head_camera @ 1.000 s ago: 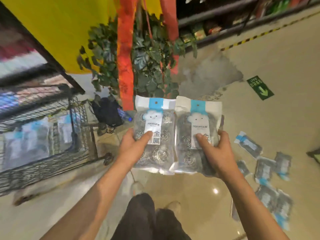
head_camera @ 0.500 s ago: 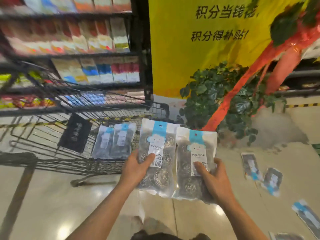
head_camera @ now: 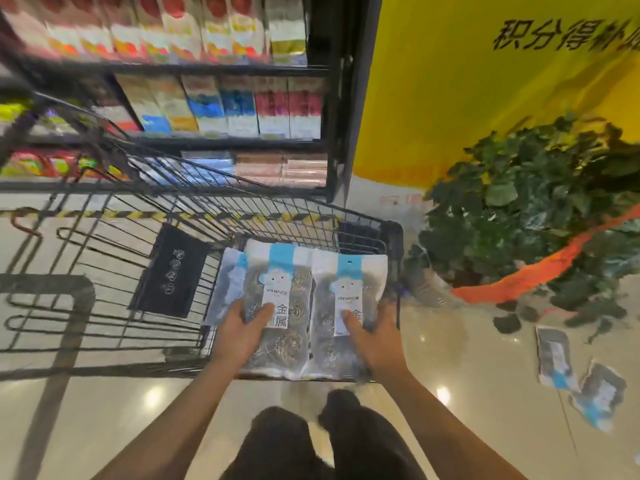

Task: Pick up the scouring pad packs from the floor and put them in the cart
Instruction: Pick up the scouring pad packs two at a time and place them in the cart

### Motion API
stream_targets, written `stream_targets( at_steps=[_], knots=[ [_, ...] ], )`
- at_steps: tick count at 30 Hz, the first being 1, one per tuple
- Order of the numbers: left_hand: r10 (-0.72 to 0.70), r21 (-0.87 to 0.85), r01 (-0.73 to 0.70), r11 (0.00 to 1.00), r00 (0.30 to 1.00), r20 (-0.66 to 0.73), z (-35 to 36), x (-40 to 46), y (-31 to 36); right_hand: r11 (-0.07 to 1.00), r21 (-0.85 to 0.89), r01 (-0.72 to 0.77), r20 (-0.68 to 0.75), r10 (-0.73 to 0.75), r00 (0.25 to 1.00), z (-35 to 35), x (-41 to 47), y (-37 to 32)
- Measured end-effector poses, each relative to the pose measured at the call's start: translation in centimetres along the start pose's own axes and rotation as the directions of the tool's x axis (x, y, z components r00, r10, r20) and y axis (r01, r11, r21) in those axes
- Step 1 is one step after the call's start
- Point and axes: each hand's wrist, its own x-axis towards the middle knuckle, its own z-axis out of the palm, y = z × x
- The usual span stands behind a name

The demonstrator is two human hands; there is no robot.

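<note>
Floor: glossy beige tile [head_camera: 104, 403] is reflecting ceiling lights; a yellow-and-black hazard strip [head_camera: 114, 214] is running along the base of the shelving.
Shelving: a dark shelf unit [head_camera: 221, 109] at far left is carrying rows of boxed goods, blurred beyond reading.
Backdrop: a yellow banner [head_camera: 467, 98] with black characters is standing at far right, with a leafy green plant [head_camera: 530, 209] and an orange band [head_camera: 526, 271] in front of it.
Cart: a black wire shopping cart [head_camera: 114, 271] is standing at centre left, with a dark placard [head_camera: 173, 271] on its basket.
Left hand: the left hand [head_camera: 239, 336] is gripping the left scouring pad pack [head_camera: 277, 306], thumb lying on the label.
Right hand: the right hand [head_camera: 375, 341] is gripping the right scouring pad pack [head_camera: 346, 303], thumb on the label.
Held packs: both are sitting side by side, edges touching, over the cart's near right corner.
Pack in cart: another pack [head_camera: 230, 282] is lying in the basket, partly hidden behind the left held one.
Floor packs: two packs [head_camera: 554, 358] [head_camera: 601, 396] are lying on the tile at near right, well apart from the cart.
Person: dark trouser legs [head_camera: 311, 441] are showing at the bottom edge.
</note>
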Motion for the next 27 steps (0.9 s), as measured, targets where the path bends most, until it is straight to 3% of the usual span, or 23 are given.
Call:
stream_targets(
  at_steps=[8, 11, 15, 20, 24, 27],
  knots=[
    [-0.022, 0.066, 0.023, 0.998, 1.000, -0.010, 2.8, 15.3, -3.2, 0.947, -0.272, -0.169, -0.044, 0.163, 0.986, 6.3, 11.8, 4.7],
    [0.005, 0.086, -0.008, 0.996, 0.999, 0.038, 5.4, 19.6, -3.8, 0.935, -0.275, -0.224, -0.043, 0.220, 0.974, 9.3, 16.2, 7.4],
    [0.035, 0.206, -0.055, 0.977, 0.995, 0.096, 7.1, 22.7, -6.7, 0.944, -0.120, -0.307, -0.038, 0.305, 0.952, 11.5, 19.2, 10.7],
    [0.097, 0.289, -0.116, 0.950, 0.992, 0.080, 6.5, 23.4, -9.7, 0.925, -0.147, -0.349, -0.124, 0.333, 0.935, 12.0, 18.8, 9.8],
    [0.000, 0.359, -0.051, 0.932, 0.990, 0.139, 7.1, 24.2, -10.0, 0.899, -0.162, -0.407, -0.249, 0.362, 0.898, 11.5, 17.9, 9.2],
    [-0.014, 0.400, -0.064, 0.914, 0.982, 0.189, 7.1, 23.4, -7.9, 0.871, -0.197, -0.449, -0.247, 0.400, 0.883, 10.9, 18.0, 9.9]
  ],
)
